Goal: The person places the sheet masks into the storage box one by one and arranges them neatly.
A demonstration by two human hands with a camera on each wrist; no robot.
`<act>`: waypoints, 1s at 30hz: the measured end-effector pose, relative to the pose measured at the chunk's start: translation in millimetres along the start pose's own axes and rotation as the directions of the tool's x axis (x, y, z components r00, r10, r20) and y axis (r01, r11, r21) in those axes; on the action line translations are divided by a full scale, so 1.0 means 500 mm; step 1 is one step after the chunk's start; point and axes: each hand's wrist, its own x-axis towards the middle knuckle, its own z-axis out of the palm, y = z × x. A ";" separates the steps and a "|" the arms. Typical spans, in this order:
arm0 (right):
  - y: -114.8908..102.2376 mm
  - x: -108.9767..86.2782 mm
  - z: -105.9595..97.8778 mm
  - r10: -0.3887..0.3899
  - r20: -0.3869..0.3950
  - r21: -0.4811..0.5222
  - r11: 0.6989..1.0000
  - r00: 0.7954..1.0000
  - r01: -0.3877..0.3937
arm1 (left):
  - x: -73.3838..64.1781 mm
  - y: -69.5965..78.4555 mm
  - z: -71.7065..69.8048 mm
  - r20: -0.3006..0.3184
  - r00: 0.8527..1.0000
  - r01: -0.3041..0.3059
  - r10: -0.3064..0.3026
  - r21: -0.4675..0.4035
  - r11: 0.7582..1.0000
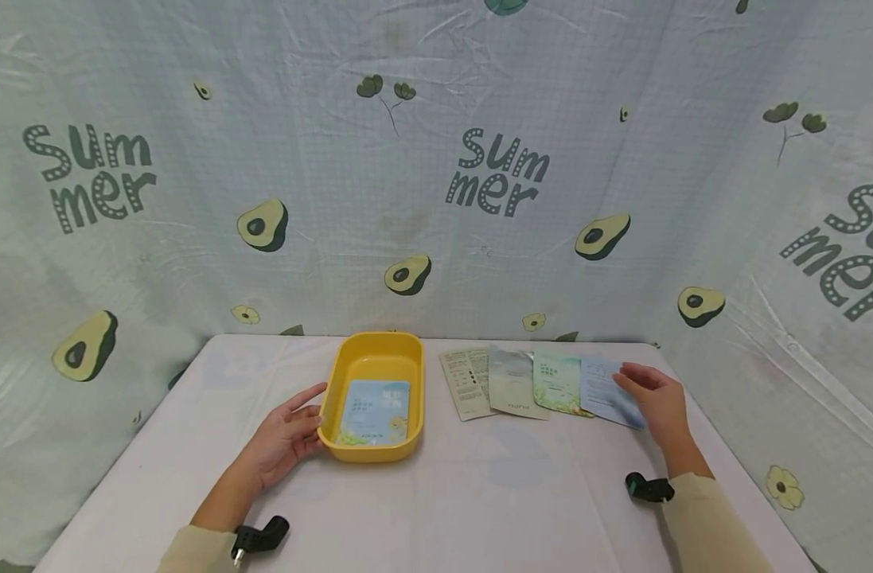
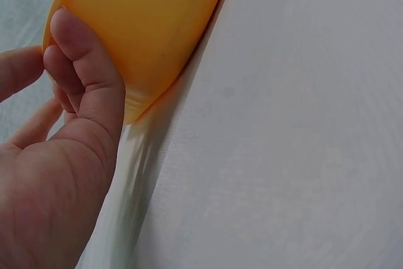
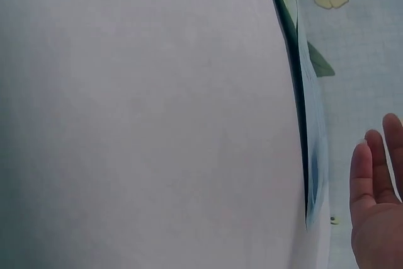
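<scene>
In the head view, my left hand is at the left side of a yellow plastic tray. Its loosely bent fingers touch the tray's outer wall near the rim, as the left wrist view shows too. A blue flat sachet with pale print lies inside the tray. To the right, my right hand hovers with extended fingers over the right end of a light-blue sachet. The right wrist view shows the right hand's fingers apart from the sachet's edge.
Left of the light-blue sachet lie a green sachet, a silvery-grey sachet and a beige printed sachet, overlapping in a row. A white cloth covers the table. A curtain with avocado prints stands behind and at both sides.
</scene>
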 end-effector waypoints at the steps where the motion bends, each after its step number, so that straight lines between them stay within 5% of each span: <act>1: 0.000 0.002 -0.001 -0.001 0.002 -0.016 1.000 1.000 0.002 | 0.000 -0.001 0.000 0.003 1.000 -0.001 0.001 -0.001 1.000; 30: 0.010 0.097 -0.008 0.187 0.106 -0.238 0.958 0.977 -0.158 | -0.001 -0.002 -0.002 0.027 1.000 -0.016 0.017 -0.029 0.999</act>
